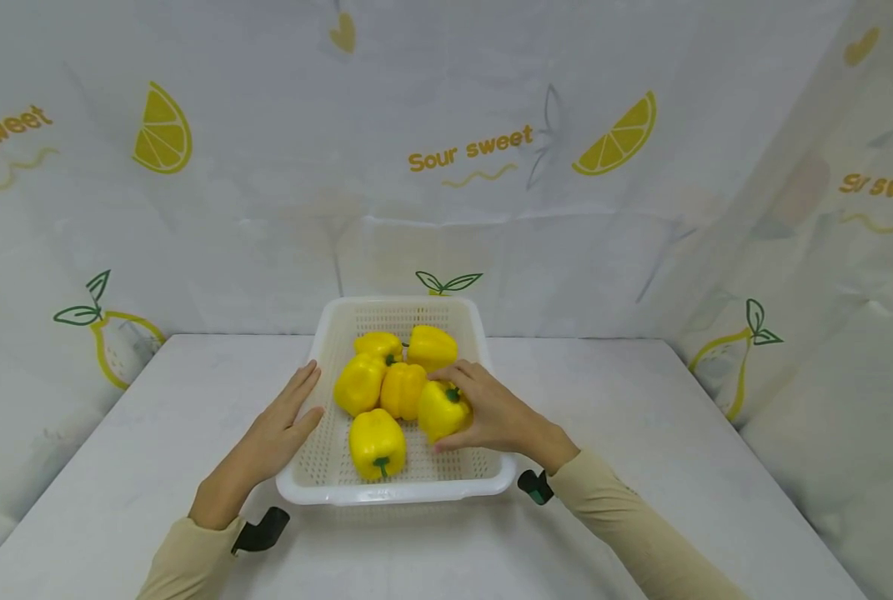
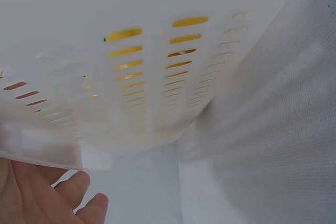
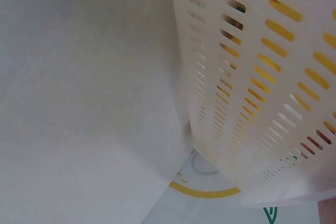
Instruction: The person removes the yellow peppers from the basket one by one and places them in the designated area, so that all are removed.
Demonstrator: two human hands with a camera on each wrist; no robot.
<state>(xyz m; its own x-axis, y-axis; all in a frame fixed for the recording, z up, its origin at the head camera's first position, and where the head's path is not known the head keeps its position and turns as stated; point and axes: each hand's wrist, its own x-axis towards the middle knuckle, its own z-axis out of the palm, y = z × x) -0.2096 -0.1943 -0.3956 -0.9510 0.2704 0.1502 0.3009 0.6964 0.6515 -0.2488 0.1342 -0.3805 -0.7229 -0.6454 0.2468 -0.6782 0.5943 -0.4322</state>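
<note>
The broad white table (image 1: 153,462) fills the lower half of the head frame, and on it, at centre, stands a white rectangular plastic basket (image 1: 397,495) with a perforated floor. So light a basket probably slides easily, so steady, gentle contact from the left hand (image 1: 272,440) seems wise; it lies along the basket's left rim, fingers straight and thumb apart, holding nothing. The right hand (image 1: 500,415), at right of centre, is curled around a glossy yellow bell pepper (image 1: 438,417) at the right of the basket; whether the pepper touches the floor cannot be told. A light, even grip around its broad body, not its short green stem (image 1: 453,394), should avoid bruising, and keeping clear of the five other yellow bell peppers (image 1: 358,386) should avoid knocking them about. Only the head view shows that grip and whole peppers. Both wrist views instead show the basket's outer wall, where yellow shows through narrow slots (image 3: 270,62); the left one adds fingertips by the rim at lower left, the right one just a sliver of skin at lower right.
</note>
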